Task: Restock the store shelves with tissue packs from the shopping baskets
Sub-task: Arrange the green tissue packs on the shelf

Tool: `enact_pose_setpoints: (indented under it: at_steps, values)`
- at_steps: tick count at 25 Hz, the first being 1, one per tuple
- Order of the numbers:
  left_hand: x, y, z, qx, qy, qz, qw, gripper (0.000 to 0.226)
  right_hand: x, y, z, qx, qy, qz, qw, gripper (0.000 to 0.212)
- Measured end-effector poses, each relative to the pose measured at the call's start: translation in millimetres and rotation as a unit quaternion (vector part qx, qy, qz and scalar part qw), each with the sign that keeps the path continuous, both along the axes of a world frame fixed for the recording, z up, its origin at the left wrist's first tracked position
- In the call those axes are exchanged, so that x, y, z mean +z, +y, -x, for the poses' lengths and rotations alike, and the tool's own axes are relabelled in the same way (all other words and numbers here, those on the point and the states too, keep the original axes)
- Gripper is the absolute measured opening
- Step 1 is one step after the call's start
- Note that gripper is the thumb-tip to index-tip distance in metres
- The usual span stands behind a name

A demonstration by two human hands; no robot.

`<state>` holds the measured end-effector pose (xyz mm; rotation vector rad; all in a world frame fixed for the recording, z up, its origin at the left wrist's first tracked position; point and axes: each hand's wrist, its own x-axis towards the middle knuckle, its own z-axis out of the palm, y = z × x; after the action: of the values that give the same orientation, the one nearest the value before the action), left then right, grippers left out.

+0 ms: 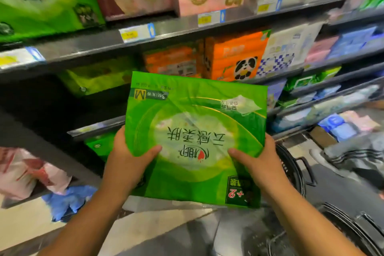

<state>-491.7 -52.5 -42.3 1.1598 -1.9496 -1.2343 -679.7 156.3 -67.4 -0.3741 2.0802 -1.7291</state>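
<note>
A person holds a green tissue pack [195, 137] up in the air with both hands, in front of the store shelves. The pack is big, flat and square, wrapped in shiny, crinkly plastic. It has a pale round patch in the middle, and the writing on it is upside down.

The left hand [128, 160] has a closed grip on the pack's near left edge, with the thumb pressed on top. The right hand [259, 162] grips the near right edge the same way, thumb on top and fingers hidden under.

Behind the pack, a long grey metal shelf [99, 45] runs across, with small white and yellow price tags [137, 33] on its front edge. An orange box with a panda [234, 56] sits on a shelf just past the pack's far edge. More soft green, pink and blue packs fill the other shelves, but they look blurry.

A black basket [291, 168] with thin bars stands on the floor to the right, near the right hand. The floor [145, 228] is smooth and pale.
</note>
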Motion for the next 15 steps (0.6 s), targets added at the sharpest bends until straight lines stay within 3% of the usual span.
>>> enact_pose_setpoints:
  at_steps: [7,15]
  values:
    - [49,-89,-64,0.086,0.04,0.066,0.993,0.083,64,-122,-27,0.076,0.043,0.036,0.996,0.08]
    - [105,-162,-79,0.165,0.055,0.139,0.975,0.084,142,-230,-7,0.182,0.13,0.065,0.973,0.077]
